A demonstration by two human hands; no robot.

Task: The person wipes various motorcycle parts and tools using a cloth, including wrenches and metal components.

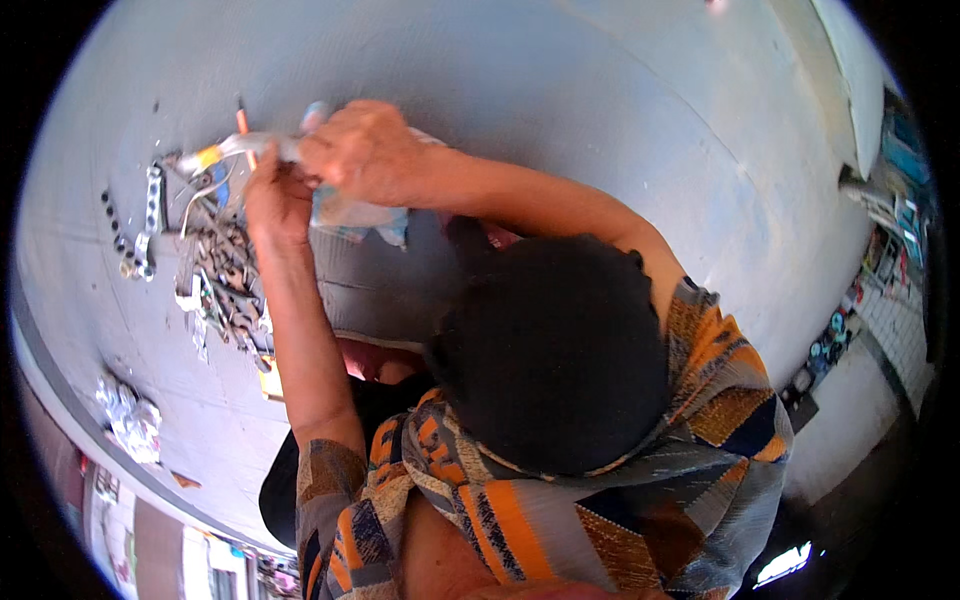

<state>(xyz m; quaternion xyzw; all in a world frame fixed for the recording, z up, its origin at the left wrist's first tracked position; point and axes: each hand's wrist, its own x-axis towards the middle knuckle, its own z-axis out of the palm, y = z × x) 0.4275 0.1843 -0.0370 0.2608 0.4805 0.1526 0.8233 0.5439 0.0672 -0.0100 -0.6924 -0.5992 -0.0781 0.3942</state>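
Observation:
Both my hands are at the upper left, close together over a grey floor surface. My left hand [279, 196] grips a long pale grey piece [262, 142], blurred, with its thumb raised along it. A yellow band [208, 157] shows toward its far left end. My right hand [364, 150] is closed around a blue-and-white rag [360, 216]; cloth sticks out above the fist and hangs below it. The fist meets the grey piece, and its fingers hide that contact. Behind the left hand stands an orange-handled tool [242, 121], partly covered.
A pile of metal wrenches [229, 262] lies left of my left forearm. Beside it are a socket rail [154, 199] and a row of small dark round pieces [112, 221]. Crumpled silvery wrapping [131, 416] lies lower left. A dark rounded form [555, 352] blocks the middle.

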